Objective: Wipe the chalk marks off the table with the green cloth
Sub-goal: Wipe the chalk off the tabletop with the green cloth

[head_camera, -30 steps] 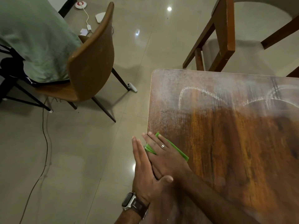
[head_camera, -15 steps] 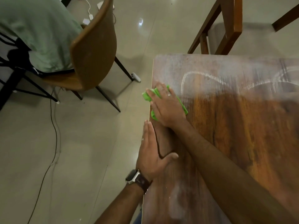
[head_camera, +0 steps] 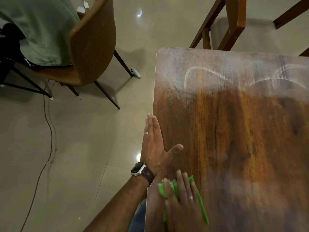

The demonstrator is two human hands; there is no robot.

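The cloth (head_camera: 199, 200), bright green and bunched into folds, lies at the table's (head_camera: 234, 131) left edge near its near corner, pressed flat under the right hand (head_camera: 183, 203), whose fingers are straight and spread over it. The left hand (head_camera: 154, 146), flat with fingers together and a watch (head_camera: 138, 168) on the wrist, rests along the same edge farther up, gripping nothing. Looping white chalk marks (head_camera: 217, 75) and a dusty smear cross the far end; a chair (head_camera: 90, 47) stands off the far-left corner.
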